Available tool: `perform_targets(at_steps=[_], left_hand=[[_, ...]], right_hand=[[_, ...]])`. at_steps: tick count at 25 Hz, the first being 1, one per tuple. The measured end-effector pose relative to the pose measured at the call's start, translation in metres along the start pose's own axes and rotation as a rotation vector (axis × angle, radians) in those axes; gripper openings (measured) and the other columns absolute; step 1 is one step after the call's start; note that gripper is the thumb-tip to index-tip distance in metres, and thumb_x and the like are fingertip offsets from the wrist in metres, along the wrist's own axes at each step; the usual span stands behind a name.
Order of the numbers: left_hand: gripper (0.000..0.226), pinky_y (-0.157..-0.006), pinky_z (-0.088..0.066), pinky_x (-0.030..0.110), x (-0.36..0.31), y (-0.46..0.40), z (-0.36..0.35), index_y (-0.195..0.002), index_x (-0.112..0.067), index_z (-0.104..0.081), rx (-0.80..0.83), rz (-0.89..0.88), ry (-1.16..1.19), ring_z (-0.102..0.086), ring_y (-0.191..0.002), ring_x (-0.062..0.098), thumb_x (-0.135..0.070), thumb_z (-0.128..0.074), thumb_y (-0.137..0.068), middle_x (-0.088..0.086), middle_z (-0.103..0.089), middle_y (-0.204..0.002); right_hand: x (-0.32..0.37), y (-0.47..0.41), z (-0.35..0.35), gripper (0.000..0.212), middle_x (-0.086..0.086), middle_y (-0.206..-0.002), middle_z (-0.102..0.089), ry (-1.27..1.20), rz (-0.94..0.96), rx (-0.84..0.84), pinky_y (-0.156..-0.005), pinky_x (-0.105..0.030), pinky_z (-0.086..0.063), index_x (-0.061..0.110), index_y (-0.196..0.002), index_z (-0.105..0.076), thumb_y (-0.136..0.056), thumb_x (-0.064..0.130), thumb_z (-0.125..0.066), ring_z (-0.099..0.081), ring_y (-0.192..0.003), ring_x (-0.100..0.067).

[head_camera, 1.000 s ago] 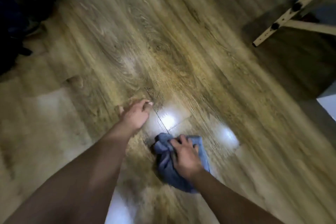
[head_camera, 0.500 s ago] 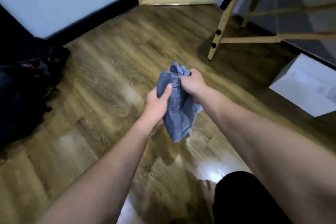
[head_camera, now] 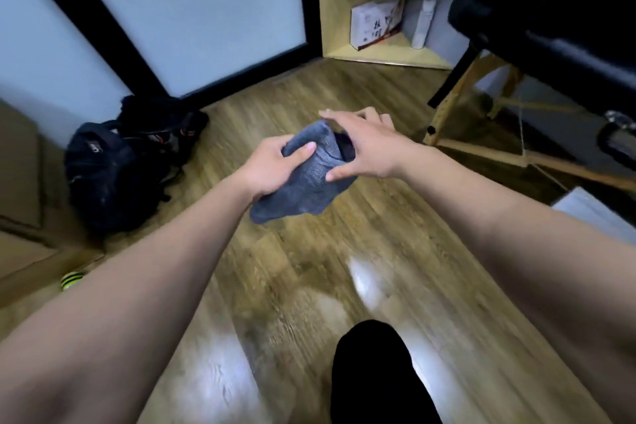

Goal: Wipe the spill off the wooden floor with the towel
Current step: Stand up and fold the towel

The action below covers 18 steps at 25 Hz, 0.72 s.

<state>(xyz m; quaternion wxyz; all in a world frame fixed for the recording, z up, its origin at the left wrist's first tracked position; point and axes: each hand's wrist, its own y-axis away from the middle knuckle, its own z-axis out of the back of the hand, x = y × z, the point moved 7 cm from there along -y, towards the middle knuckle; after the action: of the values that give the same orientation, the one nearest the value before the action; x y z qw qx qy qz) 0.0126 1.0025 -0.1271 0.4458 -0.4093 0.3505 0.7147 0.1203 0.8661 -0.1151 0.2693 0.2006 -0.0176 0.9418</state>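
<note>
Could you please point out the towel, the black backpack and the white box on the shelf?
towel [head_camera: 303, 182]: head view, middle fold.
black backpack [head_camera: 110, 175]: head view, front panel.
white box [head_camera: 375, 22]: head view, printed face.

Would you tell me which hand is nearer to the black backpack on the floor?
Left. The left hand grips the towel on the side facing the backpack; the right hand is on the towel's far side.

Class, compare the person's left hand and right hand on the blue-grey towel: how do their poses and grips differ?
The left hand curls round the towel, thumb pressed on top; the right hand has its fingers spread almost straight. The left hand grips the towel's left side, the right hand touches its right side. Both meet the towel in the air above the wooden floor.
</note>
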Motion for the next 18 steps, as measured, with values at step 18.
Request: perform_targets(at_steps=[18], left_hand=[[0.029, -0.075, -0.057, 0.030, -0.216, 0.257, 0.267, -0.089, -0.016, -0.070, -0.526, 0.202, 0.413, -0.070, -0.080, 0.016, -0.025, -0.088, -0.068, 0.000, -0.075, -0.086]], right_hand=[[0.266, 0.066, 0.266, 0.014, 0.013, -0.091, -0.074, -0.905, 0.114, -0.170, -0.077, -0.023, -0.052, 0.025, -0.099, -0.073, -0.091, 0.036, -0.073, -0.065, -0.084, -0.002]])
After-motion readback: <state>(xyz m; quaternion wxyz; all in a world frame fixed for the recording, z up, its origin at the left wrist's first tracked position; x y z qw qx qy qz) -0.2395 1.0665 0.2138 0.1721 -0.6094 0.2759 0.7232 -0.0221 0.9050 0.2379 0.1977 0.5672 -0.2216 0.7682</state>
